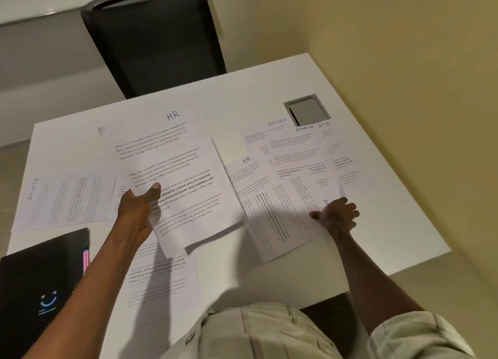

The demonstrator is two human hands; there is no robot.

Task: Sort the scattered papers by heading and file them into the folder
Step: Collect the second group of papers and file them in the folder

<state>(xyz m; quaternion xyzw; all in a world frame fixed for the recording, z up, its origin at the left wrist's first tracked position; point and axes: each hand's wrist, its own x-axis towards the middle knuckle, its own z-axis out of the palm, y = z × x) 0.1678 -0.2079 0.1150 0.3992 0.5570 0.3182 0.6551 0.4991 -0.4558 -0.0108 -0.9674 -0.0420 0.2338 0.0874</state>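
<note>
Head camera shows the left hand (137, 213) pinching an HR-headed sheet (172, 170) lifted off the white table (363, 197), thumb on top, while the right hand (336, 215) grips overlapping papers (283, 210) beneath its curled fingers, and a black folder (40, 283) lies just left of the left forearm.
</note>
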